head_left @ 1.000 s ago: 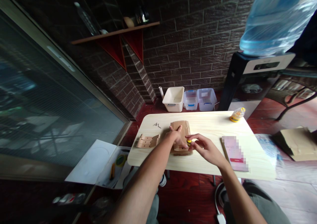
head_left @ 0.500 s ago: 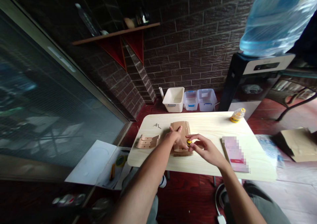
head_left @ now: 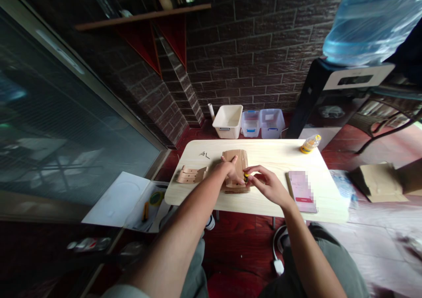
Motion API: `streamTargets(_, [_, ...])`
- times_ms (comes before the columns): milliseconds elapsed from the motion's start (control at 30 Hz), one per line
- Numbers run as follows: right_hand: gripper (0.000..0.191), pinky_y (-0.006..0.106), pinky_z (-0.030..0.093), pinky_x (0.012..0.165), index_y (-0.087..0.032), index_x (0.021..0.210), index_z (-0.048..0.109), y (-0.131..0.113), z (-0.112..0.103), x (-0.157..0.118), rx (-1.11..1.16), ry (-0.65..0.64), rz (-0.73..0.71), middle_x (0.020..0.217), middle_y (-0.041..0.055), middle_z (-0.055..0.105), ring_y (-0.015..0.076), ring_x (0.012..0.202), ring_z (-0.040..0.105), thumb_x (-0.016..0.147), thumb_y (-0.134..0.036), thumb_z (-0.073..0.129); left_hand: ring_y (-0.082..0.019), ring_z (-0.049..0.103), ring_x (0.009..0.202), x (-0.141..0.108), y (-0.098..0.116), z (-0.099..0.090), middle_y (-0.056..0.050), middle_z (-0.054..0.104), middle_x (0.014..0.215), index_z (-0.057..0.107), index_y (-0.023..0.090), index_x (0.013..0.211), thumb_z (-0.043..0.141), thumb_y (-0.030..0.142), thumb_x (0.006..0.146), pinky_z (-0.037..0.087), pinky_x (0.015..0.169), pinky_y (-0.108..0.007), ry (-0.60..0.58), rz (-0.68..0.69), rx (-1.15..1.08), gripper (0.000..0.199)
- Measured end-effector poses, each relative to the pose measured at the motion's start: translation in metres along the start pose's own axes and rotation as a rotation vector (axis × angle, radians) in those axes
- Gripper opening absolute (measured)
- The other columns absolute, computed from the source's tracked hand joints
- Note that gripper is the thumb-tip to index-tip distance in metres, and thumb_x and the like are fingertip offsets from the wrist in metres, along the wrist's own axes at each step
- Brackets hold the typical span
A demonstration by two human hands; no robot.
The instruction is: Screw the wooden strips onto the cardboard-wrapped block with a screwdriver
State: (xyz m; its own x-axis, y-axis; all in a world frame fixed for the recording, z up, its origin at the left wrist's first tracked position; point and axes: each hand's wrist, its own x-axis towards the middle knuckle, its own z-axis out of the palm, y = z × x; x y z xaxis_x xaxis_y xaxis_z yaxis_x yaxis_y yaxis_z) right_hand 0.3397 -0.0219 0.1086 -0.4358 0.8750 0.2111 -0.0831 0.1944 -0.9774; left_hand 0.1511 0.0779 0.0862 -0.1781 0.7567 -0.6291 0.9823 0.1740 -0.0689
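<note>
My left hand (head_left: 231, 169) presses down on a brown cardboard block (head_left: 238, 154) in the middle of the light wooden table (head_left: 270, 150), its fingers spread. My right hand (head_left: 263, 181) pinches a small yellow and black tool (head_left: 246, 177) at the block's right side, near my left fingertips. The tool's tip is too small to make out. Left of the block lies a curved wooden piece with holes (head_left: 191, 175). Several small screws (head_left: 204, 155) lie behind that piece.
A pink booklet (head_left: 301, 191) lies on the table's right part, with a yellow-capped bottle (head_left: 310, 144) behind it. Plastic bins (head_left: 228, 121) stand beyond the far edge. A water dispenser (head_left: 349, 82) stands at the back right.
The camera view has shifted, so the table and hands appear higher and slightly further left. Both hands keep nearly the same pose on the block and the tool.
</note>
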Motion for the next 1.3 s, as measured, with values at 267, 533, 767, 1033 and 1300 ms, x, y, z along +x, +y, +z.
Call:
streamTargets(267, [0.028, 0.037, 0.061, 0.078, -0.021, 0.106, 0.063, 0.0013, -0.0013, -0.0012, 0.001, 0.002, 0.01, 0.128, 0.0117, 0.062, 0.0173, 0.081, 0.072, 0.092, -0.045, 0.061, -0.05, 0.02, 0.145, -0.0049, 0.0015, -0.0029, -0.013, -0.032, 0.156, -0.022, 0.039, 0.15, 0.085, 0.071, 0.037, 0.036, 0.11, -0.061, -0.078, 0.016, -0.007, 0.159])
streamTargets(533, [0.031, 0.034, 0.06, 0.076, -0.022, 0.111, 0.064, 0.0019, 0.0013, -0.0009, -0.045, -0.002, -0.031, 0.123, 0.0101, 0.064, 0.0169, 0.081, 0.07, 0.092, -0.046, 0.061, -0.05, 0.021, 0.145, -0.009, 0.0015, -0.0051, -0.014, -0.032, 0.156, -0.02, 0.04, 0.151, 0.085, 0.074, 0.033, 0.034, 0.113, -0.059, -0.084, 0.015, -0.003, 0.161])
streamTargets(767, [0.035, 0.038, 0.06, 0.079, -0.021, 0.113, 0.066, 0.0004, -0.0015, -0.0029, -0.072, 0.001, 0.02, 0.12, 0.0115, 0.067, 0.0202, 0.083, 0.073, 0.094, -0.049, 0.057, -0.047, 0.016, 0.146, -0.0036, -0.0001, -0.0031, -0.015, -0.033, 0.155, -0.02, 0.039, 0.151, 0.085, 0.074, 0.034, 0.033, 0.115, -0.053, -0.098, 0.01, -0.015, 0.161])
streamTargets(1033, [0.033, 0.032, 0.06, 0.071, -0.021, 0.111, 0.065, 0.0017, 0.0021, -0.0006, -0.082, 0.011, -0.019, 0.118, 0.0097, 0.067, 0.0171, 0.078, 0.071, 0.091, -0.047, 0.061, -0.05, 0.015, 0.145, -0.0036, -0.0003, -0.0033, -0.012, -0.036, 0.154, -0.018, 0.042, 0.151, 0.088, 0.069, 0.031, 0.034, 0.113, -0.056, -0.106, 0.014, -0.032, 0.162])
streamTargets(1300, [0.036, 0.037, 0.06, 0.077, -0.021, 0.109, 0.066, -0.0012, 0.0004, -0.0023, -0.075, 0.011, -0.021, 0.13, 0.013, 0.061, 0.0173, 0.08, 0.071, 0.09, -0.052, 0.061, -0.051, 0.016, 0.145, -0.0015, 0.0006, -0.0029, -0.012, -0.033, 0.156, -0.017, 0.041, 0.151, 0.088, 0.07, 0.034, 0.034, 0.112, -0.059, -0.105, 0.028, -0.047, 0.16])
